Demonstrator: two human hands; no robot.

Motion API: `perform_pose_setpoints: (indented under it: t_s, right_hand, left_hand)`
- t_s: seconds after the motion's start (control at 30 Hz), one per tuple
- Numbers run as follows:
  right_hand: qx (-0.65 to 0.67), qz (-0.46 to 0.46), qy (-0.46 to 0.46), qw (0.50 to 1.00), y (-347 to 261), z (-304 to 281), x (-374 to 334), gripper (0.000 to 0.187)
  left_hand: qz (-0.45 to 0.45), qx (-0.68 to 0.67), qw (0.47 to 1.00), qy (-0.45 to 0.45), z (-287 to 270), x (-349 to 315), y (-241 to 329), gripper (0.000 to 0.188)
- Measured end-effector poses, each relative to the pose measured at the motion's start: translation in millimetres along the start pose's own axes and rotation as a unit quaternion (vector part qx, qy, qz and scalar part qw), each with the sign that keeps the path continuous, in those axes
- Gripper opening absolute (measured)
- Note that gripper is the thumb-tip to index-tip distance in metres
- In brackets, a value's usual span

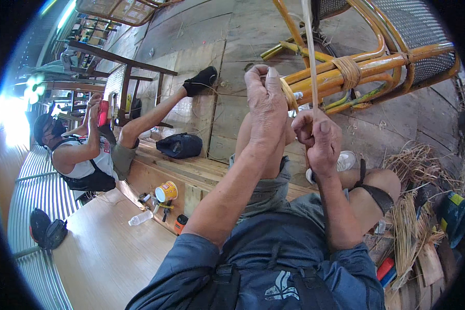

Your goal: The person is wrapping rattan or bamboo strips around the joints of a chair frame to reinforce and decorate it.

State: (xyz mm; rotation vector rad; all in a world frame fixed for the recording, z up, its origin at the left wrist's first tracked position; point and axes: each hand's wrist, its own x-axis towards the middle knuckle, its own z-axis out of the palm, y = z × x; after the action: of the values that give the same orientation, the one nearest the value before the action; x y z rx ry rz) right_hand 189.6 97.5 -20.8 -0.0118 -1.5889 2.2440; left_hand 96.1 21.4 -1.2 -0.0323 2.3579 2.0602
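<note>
Left hand (pixel 266 101) clenched around a bound joint of the rattan frame (pixel 367 70), fingers wrapped over the pale binding at the pole end. Right hand (pixel 319 139) just below and beside it, fist closed on a thin cane strip (pixel 310 57) that runs straight up from the fist, past the frame, out the top edge. Hands near each other, not clearly touching. The frame lies tilted on the plank floor (pixel 201 36) ahead of the person's knees, orange-yellow poles with a wrapped knot (pixel 349 71) midway and dark mesh panels behind.

Loose pile of straw-coloured strips (pixel 416 206) at right by the person's bare knee (a dark strap goes around that knee). Left of centre: black bag (pixel 180 145) on the floor, a yellow can (pixel 166 191), a clear bottle (pixel 140 218) and small tools on a wooden bench (pixel 103 253). Further left another person (pixel 88 150) sits with one leg stretched out, hands raised at a red thing, too small to tell what.
</note>
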Motion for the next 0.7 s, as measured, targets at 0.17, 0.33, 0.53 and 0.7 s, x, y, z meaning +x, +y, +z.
perform_pose_setpoints:
  t_s: [0.17,0.33,0.53,0.7]
  right_hand:
    - [0.092,0.004,0.017,0.996,17.8,0.3,-3.6,0.064]
    - [0.066,0.028,0.039,0.997,30.0,-5.9,-8.5,0.069]
    - [0.322,0.197,0.256,0.890,58.4,-13.6,-63.1,0.062]
    - [0.136,0.385,-0.021,0.913,3.9,2.9,-111.2,0.039]
  left_hand:
    - [-0.053,-0.038,0.996,-0.061,-23.1,5.3,11.5,0.035]
    - [0.066,0.112,0.981,-0.145,-33.2,-10.6,7.9,0.063]
    - [0.049,0.099,0.983,-0.149,-30.6,-10.7,9.2,0.067]
    - [0.034,0.069,0.983,-0.168,-28.7,-8.5,16.3,0.065]
